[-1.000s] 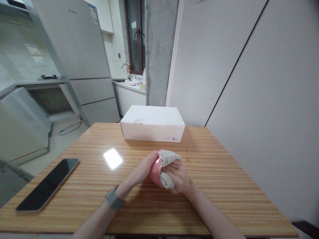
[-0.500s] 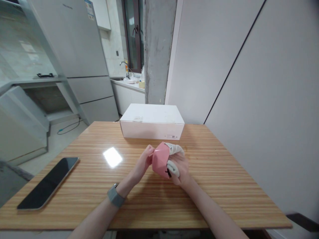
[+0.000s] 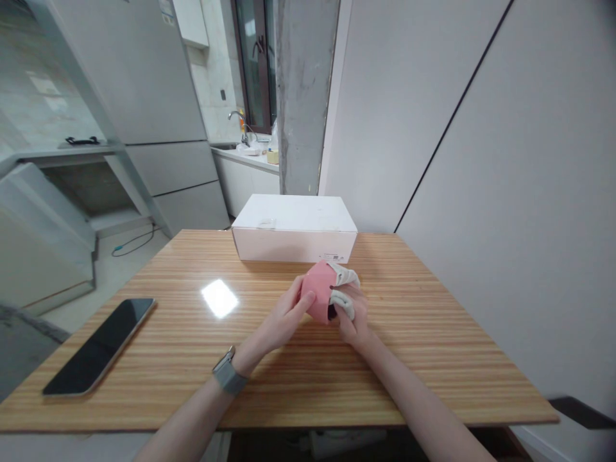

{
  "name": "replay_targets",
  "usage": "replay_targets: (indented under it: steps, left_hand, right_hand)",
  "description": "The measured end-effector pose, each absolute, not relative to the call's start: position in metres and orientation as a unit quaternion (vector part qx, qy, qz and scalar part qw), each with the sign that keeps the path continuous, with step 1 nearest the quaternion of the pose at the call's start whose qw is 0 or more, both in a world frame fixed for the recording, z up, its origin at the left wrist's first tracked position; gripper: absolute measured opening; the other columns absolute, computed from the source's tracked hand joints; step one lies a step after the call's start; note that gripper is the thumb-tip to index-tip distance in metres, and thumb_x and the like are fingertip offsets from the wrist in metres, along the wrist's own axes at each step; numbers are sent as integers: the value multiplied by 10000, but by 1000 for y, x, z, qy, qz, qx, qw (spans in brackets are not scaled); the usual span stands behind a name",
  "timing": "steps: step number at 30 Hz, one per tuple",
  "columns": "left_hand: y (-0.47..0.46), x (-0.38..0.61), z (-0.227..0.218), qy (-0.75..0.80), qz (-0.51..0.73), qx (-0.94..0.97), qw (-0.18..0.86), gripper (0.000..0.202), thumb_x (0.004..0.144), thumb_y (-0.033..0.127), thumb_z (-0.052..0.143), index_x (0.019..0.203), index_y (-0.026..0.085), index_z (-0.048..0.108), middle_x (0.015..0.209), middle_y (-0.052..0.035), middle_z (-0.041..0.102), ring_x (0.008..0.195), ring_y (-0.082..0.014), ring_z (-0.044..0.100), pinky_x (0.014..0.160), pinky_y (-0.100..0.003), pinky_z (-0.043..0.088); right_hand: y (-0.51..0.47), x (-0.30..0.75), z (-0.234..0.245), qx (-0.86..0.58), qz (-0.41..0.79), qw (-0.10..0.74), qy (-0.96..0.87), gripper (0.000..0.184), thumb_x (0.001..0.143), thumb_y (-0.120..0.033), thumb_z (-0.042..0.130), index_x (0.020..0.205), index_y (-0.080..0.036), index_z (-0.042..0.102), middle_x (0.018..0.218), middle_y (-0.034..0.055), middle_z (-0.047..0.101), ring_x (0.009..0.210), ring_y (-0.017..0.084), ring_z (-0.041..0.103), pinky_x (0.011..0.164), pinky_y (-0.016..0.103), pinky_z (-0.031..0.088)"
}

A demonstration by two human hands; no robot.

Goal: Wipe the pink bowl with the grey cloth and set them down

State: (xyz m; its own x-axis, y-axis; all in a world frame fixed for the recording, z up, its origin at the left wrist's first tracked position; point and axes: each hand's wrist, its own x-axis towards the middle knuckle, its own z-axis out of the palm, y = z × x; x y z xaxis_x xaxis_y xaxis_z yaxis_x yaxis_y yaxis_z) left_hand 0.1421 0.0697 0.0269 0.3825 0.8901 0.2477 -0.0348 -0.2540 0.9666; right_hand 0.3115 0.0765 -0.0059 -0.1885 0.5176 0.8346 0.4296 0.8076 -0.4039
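Above the middle of the table, a small glossy pink object with angled faces is held between my two hands. It looks like a cup or small box, with a dark opening on its right side. My left hand is closed on its left side, thumb across the near face. A light grey-white cloth lies folded over the right rim. My right hand is closed on this cloth at the opening, its fingers partly hidden behind the folds. A grey-banded watch is on my left wrist.
A long white box stands at the table's far edge, just beyond my hands. A black phone or tablet lies at the left of the striped wooden table. A white wall rises along the right.
Both hands have lifted the pink object slightly away from me and to the right. My left thumb has come round onto its near face, and the object has turned a little.
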Motion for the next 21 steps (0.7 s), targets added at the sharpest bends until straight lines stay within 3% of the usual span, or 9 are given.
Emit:
replay_targets:
  steps: [5,9,14,17,21]
  left_hand:
    - [68,144,21,268,440,615,597,345,833,349,564,1126,181,498,1159,-72,564,1092,-202,499,972,-326,361]
    - [80,144,7,320,449,518,654,314,807,427,564,996,178,533,1003,-44,608,979,-198,558,886,-360,430]
    - [88,139,5,390,472,514,601,415,856,515,441,994,155,597,1071,-67,621,1102,-212,505,1030,-360,304]
    - [81,136,14,398,448,601,529,396,880,491,418,1043,173,587,1107,-56,614,1107,-213,496,1030,-350,299]
    - [71,140,20,364,445,653,492,395,887,419,448,1193,172,493,1204,-80,566,1124,-219,490,1016,-342,318]
  right_hand:
    - [81,309,-11,-356,99,627,-685,226,899,-261,397,803,-213,596,803,46,653,798,198,608,799,354,462]
    - [77,307,-3,-308,87,558,-766,243,898,-263,363,818,-228,589,782,44,646,803,210,611,815,386,460]
    - [68,301,7,-209,54,446,-869,276,895,-311,312,916,-209,567,846,81,643,882,231,600,847,411,442]
    - [70,302,4,-242,93,467,-846,256,900,-294,329,800,-221,553,759,51,616,811,211,588,829,392,441]
    - [80,306,-10,-338,165,563,-736,285,901,-306,401,659,-213,519,651,5,568,661,168,550,715,318,457]
